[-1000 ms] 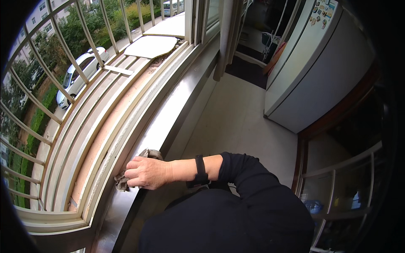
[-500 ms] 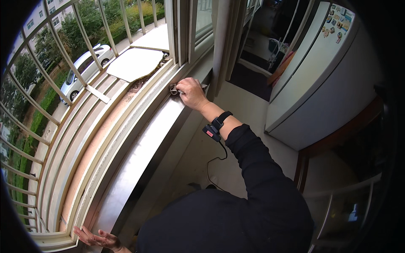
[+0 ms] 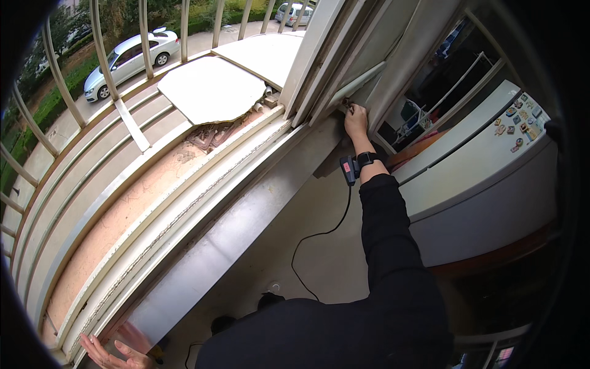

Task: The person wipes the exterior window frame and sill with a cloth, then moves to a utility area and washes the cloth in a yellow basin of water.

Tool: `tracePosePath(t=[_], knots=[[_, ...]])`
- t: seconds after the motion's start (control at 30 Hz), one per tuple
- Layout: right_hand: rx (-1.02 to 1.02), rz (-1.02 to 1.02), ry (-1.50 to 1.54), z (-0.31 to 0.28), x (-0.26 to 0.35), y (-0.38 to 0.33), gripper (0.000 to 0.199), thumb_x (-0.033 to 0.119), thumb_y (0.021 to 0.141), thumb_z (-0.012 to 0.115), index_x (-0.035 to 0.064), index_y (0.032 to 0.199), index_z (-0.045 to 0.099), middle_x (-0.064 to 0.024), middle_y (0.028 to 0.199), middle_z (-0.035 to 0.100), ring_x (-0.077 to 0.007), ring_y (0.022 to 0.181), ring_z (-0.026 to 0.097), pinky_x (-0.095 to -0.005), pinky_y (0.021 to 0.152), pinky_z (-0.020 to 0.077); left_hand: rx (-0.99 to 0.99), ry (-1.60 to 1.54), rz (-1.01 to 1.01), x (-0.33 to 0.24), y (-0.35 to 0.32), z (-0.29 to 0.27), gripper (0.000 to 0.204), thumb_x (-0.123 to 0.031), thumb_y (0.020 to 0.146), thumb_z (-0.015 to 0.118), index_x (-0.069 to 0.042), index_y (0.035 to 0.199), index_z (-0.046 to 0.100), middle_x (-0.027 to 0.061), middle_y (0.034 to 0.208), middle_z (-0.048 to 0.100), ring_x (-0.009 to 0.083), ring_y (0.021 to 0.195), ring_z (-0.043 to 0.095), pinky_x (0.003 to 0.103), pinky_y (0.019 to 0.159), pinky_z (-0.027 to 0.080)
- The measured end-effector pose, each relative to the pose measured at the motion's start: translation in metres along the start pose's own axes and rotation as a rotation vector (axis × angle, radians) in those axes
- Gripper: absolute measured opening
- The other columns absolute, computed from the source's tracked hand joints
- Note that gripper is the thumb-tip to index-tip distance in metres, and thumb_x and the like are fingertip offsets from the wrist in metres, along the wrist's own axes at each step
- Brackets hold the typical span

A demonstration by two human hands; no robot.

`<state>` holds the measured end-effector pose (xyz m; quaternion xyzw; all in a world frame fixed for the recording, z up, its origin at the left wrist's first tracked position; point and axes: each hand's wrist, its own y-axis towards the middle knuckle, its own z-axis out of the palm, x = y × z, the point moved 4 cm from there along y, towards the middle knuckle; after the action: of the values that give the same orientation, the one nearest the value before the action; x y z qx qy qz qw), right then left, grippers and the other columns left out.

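Observation:
My right hand (image 3: pixel 355 121) reaches to the far end of the long metal sill (image 3: pixel 227 227), into the corner by the window frame. Its fingers are closed on a crumpled dark rag, of which only a scrap shows at the fingertips. A pale pipe (image 3: pixel 361 82) runs just beyond that hand. At the lower left, my left hand (image 3: pixel 117 355) is open, fingers spread, beside the near end of the white window track (image 3: pixel 178 237). It holds nothing, and whether it touches the track I cannot tell.
Metal bars (image 3: pixel 145 40) close off the outer ledge, where white boards (image 3: pixel 209 89) lie. A white fridge (image 3: pixel 473 160) with magnets stands at the right. A black cable (image 3: pixel 326 233) hangs from the device (image 3: pixel 349 170) on my right wrist down toward the floor.
My right hand has moved farther along the sill into the far corner, rag still in its grip. The view has shifted and turned. My left hand stays open at the near end.

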<state>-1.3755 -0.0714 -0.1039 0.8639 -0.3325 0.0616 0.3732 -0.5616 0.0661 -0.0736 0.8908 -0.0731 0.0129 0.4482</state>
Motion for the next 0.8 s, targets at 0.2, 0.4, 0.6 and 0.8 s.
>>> tracePosePath(t=[0.2, 0.4, 0.6, 0.8], knots=[[0.188, -0.137, -0.148, 0.022, -0.017, -0.002, 0.03, 0.016, 0.091, 0.054, 0.0025, 0.115, 0.067, -0.0193, 0.12, 0.063, -0.0414, 0.116, 0.055, -0.0485, 0.096, 0.0472, 0.05, 0.079, 0.004, -0.022, 0.016, -0.003, 0.04, -0.028, 0.101, 0.051, 0.005, 0.12, 0.063, 0.024, 0.123, 0.064, 0.0412, 0.113, 0.06, 0.052, 0.099, 0.048], [0.178, -0.234, 0.116, -0.01, 0.037, -0.055, 0.027, 0.009, 0.088, 0.056, 0.0036, 0.111, 0.067, -0.0181, 0.112, 0.064, -0.041, 0.105, 0.061, -0.045, 0.089, 0.0494, 0.05, 0.049, 0.004, -0.022, 0.014, 0.003, 0.038, -0.028, 0.1, 0.052, 0.004, 0.118, 0.065, 0.0243, 0.123, 0.065, 0.0409, 0.115, 0.062, 0.052, 0.1, 0.048], [0.18, -0.309, 0.288, -0.052, 0.12, -0.14, 0.023, 0.008, 0.084, 0.061, 0.0035, 0.105, 0.069, -0.0139, 0.106, 0.066, -0.0376, 0.097, 0.063, -0.0422, 0.085, 0.0505, 0.067, -0.12, -0.001, -0.007, -0.006, -0.004, 0.041, -0.027, 0.099, 0.054, 0.005, 0.121, 0.065, 0.0275, 0.125, 0.063, 0.0436, 0.118, 0.06, 0.052, 0.102, 0.045], [0.227, -0.539, 0.428, -0.105, 0.22, -0.255, 0.025, 0.0, 0.076, 0.067, 0.0045, 0.101, 0.069, -0.0108, 0.106, 0.067, -0.0312, 0.105, 0.063, -0.0398, 0.093, 0.0472, -0.104, -0.33, 0.185, -0.011, 0.007, 0.003, 0.047, -0.032, 0.098, 0.052, 0.005, 0.125, 0.063, 0.0258, 0.118, 0.065, 0.0434, 0.11, 0.061, 0.056, 0.099, 0.045]])
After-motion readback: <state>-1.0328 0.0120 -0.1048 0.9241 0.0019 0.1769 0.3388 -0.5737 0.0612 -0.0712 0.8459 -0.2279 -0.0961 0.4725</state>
